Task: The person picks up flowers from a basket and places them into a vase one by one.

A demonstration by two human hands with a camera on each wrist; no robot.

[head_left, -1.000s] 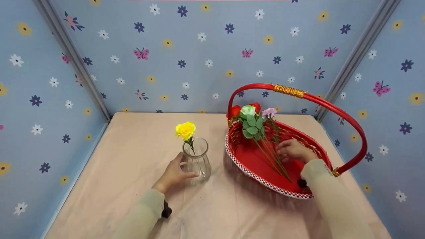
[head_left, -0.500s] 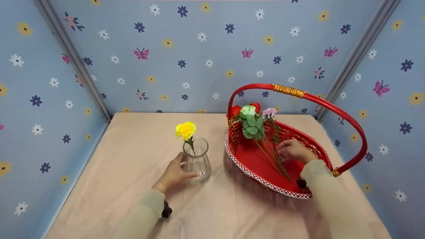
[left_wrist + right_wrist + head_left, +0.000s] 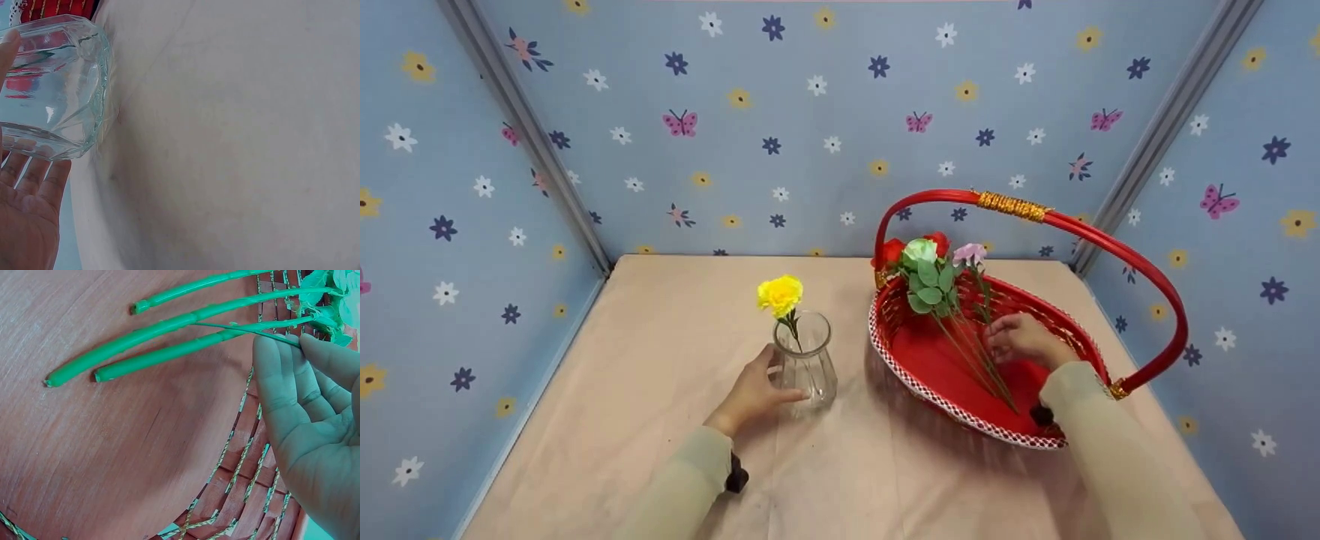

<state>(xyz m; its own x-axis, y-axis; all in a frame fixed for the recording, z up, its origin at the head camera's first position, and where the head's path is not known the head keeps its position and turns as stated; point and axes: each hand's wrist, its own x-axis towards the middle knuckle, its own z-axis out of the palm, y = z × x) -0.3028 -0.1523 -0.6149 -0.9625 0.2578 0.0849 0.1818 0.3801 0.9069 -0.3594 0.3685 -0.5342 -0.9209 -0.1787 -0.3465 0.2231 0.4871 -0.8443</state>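
Observation:
A clear glass vase [image 3: 817, 382] stands on the table with one yellow carnation [image 3: 780, 295] leaning in it. My left hand [image 3: 754, 394] holds the vase from the left, thumb and fingers on either side of the glass [image 3: 62, 84]. Inside the red basket [image 3: 916, 383], my right hand [image 3: 1024, 341] pinches a thin green stem [image 3: 270, 335] between thumb and forefinger; in the head view it leads up to a pink carnation [image 3: 969, 255]. Beside that flower lie a pale green-white rose [image 3: 920, 250] and red flowers [image 3: 888, 252], their thicker stems [image 3: 152, 357] across the basket floor.
The basket's tall red handle [image 3: 1132, 262] with gold wrapping arches over the right forearm. Patterned blue panels [image 3: 810, 127] enclose the back and both sides of the cloth-covered table [image 3: 660, 322].
Both hands keep their places on the vase and the stem. The flowers and the basket look the same; only the camera view shifts very slightly.

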